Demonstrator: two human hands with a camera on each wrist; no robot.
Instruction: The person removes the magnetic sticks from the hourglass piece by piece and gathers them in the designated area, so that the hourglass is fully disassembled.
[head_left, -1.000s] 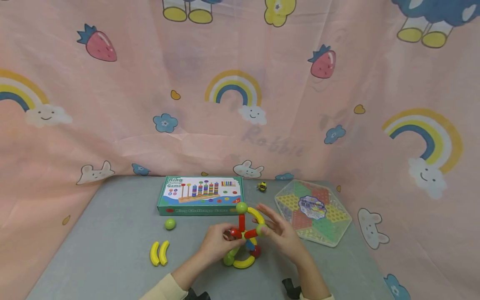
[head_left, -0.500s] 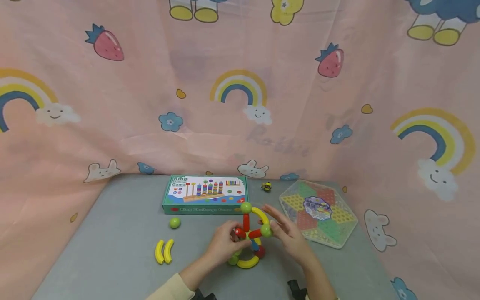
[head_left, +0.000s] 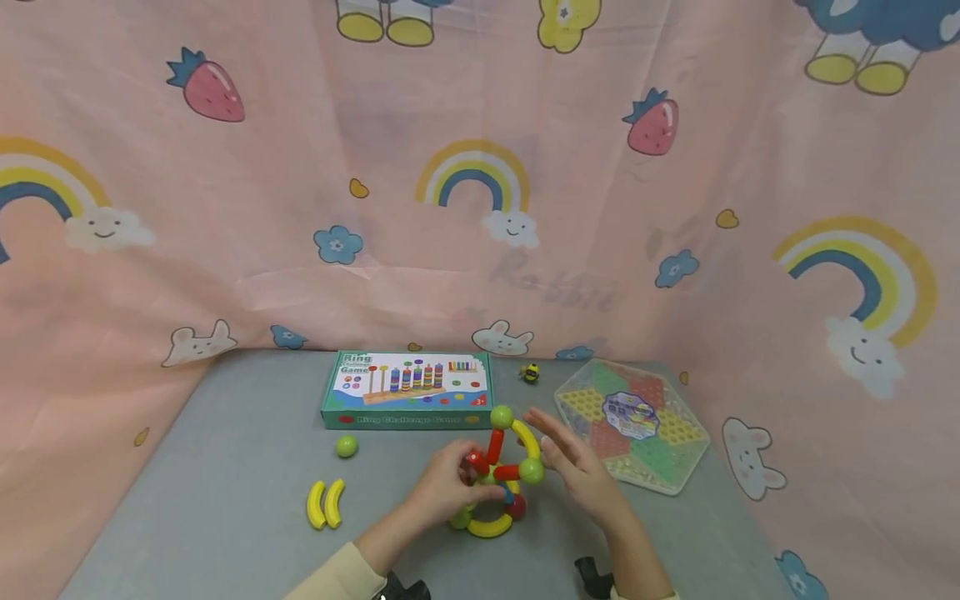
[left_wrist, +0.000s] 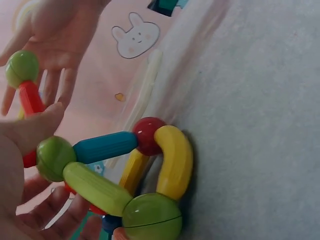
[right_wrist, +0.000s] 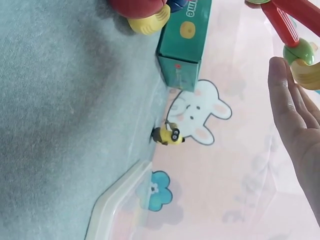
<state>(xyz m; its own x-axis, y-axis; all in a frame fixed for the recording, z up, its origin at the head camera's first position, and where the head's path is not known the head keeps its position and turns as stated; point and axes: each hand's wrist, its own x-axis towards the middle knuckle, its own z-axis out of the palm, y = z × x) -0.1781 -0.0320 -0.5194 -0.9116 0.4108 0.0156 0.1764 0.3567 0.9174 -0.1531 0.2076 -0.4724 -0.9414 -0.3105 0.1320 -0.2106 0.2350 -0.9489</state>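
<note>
Item: one rod-and-ball build (head_left: 506, 472), centre of the table (head_left: 225, 483); lower loop appears to rest on the surface, upper loop stands raised above it. Item: your left hand (head_left: 442, 483), fingers curled, pinching the build close by the green hub ball (left_wrist: 56, 159); exact contact partly hidden. Item: your right hand (head_left: 585, 479), fingers straight and unloaded, just beside the outer green ball (head_left: 532, 471); whether they touch, you cannot tell. Step in hand, by judgement: steadying the upper loop. Handling notes: hold firm at the hub, since the joints probably swivel; bring the loop's weight over the base; use your right hand as a light guard, not a push; test balance before easing off your left. Spares, well apart to the left: two curved yellow rods (head_left: 333, 503), one loose green ball (head_left: 347, 447).
</note>
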